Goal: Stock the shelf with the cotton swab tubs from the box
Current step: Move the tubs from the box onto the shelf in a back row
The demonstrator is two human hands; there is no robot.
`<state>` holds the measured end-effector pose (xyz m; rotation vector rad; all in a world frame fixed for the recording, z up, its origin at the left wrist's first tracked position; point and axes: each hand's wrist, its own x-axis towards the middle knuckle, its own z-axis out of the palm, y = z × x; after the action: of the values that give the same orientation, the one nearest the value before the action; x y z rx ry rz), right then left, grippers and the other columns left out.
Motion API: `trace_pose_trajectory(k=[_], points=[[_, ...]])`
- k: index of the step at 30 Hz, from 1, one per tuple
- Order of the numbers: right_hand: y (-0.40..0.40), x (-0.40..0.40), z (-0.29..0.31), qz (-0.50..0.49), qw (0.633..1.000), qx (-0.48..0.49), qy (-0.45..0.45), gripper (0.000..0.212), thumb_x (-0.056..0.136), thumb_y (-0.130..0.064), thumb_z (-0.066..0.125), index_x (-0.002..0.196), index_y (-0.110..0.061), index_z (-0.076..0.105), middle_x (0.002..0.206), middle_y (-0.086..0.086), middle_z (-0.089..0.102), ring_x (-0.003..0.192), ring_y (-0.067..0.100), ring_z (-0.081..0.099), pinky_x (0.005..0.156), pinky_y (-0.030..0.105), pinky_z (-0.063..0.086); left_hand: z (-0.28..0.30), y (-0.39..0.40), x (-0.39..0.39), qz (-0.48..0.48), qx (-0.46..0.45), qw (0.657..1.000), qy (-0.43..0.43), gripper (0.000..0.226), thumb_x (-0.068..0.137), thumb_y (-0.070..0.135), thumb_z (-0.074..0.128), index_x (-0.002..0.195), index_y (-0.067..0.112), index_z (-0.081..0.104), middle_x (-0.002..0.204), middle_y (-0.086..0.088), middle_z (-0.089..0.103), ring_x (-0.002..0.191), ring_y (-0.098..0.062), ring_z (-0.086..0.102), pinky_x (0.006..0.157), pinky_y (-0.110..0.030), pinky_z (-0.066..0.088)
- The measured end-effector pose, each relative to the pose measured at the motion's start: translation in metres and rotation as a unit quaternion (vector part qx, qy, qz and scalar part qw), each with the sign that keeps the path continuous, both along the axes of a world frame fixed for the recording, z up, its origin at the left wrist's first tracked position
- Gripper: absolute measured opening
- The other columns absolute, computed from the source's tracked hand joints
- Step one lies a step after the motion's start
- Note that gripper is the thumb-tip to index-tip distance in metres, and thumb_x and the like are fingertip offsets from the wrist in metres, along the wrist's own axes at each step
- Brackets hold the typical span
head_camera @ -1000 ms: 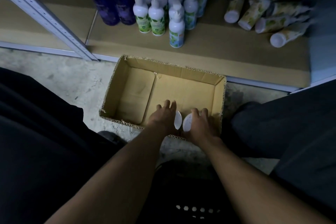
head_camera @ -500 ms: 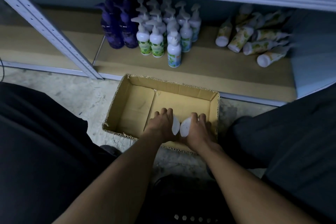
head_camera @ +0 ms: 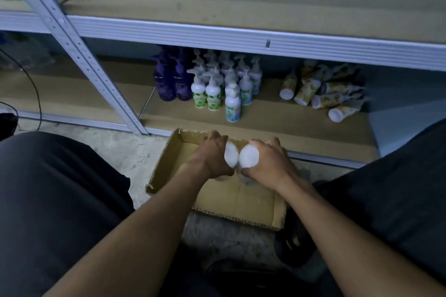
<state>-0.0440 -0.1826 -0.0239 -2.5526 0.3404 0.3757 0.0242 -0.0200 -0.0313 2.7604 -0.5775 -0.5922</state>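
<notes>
Both arms reach out over the box (head_camera: 255, 210). The left hand (head_camera: 210, 159) wraps 1 tub (head_camera: 230, 154). The right hand (head_camera: 270, 164) wraps another tub (head_camera: 248, 157). The 2 tubs touch.

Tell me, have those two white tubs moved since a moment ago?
Yes. Both hands, left hand and right hand, have lifted the tubs up off the cardboard box floor, toward its far wall and the shelf.

Both arms (head_camera: 149, 231) are bare, with no sleeves. The hands (head_camera: 212, 161) wear no gloves or rings. Dark trousers (head_camera: 55, 200) cover both legs.
</notes>
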Motion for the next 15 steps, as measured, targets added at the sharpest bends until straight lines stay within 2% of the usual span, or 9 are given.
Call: trace_pose_trajectory(k=[5,7,9,11,13,15], points=[[-0.014,0.007,0.065,0.03,0.997,-0.01,-0.072,0.083,0.072,-0.051,0.075,0.147,-0.038,0.042,0.136,0.004,0.04,0.128,0.026,0.044,0.099,0.035,0.045,0.072,0.004,0.009,-0.03,-0.035,0.997,-0.064,0.055,0.067,0.038,0.079,0.112,0.011,0.064,0.113,-0.01,0.063,0.112,-0.027,0.057,0.09,-0.038,0.05],[-0.018,0.01,0.09,0.041,0.993,-0.02,-0.104,0.083,0.072,-0.052,0.075,0.147,-0.037,0.044,0.136,0.004,0.042,0.128,0.023,0.044,0.098,0.033,0.044,0.099,0.006,0.01,-0.04,-0.049,0.995,-0.08,0.054,0.063,0.044,0.075,0.102,0.008,0.066,0.107,-0.009,0.066,0.106,-0.029,0.06,0.083,-0.04,0.052],[-0.02,0.012,0.119,0.047,0.989,-0.034,-0.138,0.082,0.071,-0.054,0.075,0.146,-0.037,0.046,0.135,0.001,0.044,0.127,0.019,0.046,0.097,0.034,0.045,0.126,0.008,0.011,-0.035,-0.06,0.993,-0.095,0.059,0.064,0.047,0.077,0.106,0.008,0.065,0.108,-0.007,0.065,0.104,-0.028,0.06,0.082,-0.04,0.053],[-0.024,0.013,0.152,0.058,0.983,-0.052,-0.166,0.077,0.072,-0.053,0.074,0.143,-0.039,0.05,0.135,0.0,0.047,0.126,0.017,0.047,0.094,0.032,0.045,0.156,0.009,0.013,-0.028,-0.066,0.99,-0.118,0.065,0.066,0.05,0.079,0.117,0.012,0.064,0.116,-0.003,0.064,0.106,-0.024,0.06,0.087,-0.042,0.053],[-0.028,0.014,0.189,0.074,0.975,-0.075,-0.193,0.068,0.074,-0.048,0.075,0.138,-0.037,0.056,0.133,0.002,0.052,0.125,0.019,0.047,0.088,0.029,0.041,0.189,0.008,0.016,-0.039,-0.069,0.987,-0.139,0.062,0.064,0.058,0.076,0.113,0.021,0.066,0.113,0.002,0.066,0.103,-0.022,0.061,0.086,-0.041,0.053],[-0.031,0.018,0.223,0.078,0.967,-0.085,-0.227,0.061,0.072,-0.046,0.077,0.131,-0.035,0.063,0.131,0.004,0.058,0.123,0.021,0.05,0.087,0.028,0.044,0.221,0.005,0.021,-0.047,-0.062,0.983,-0.167,0.056,0.063,0.06,0.075,0.103,0.022,0.067,0.104,0.003,0.068,0.1,-0.023,0.062,0.082,-0.038,0.052]])
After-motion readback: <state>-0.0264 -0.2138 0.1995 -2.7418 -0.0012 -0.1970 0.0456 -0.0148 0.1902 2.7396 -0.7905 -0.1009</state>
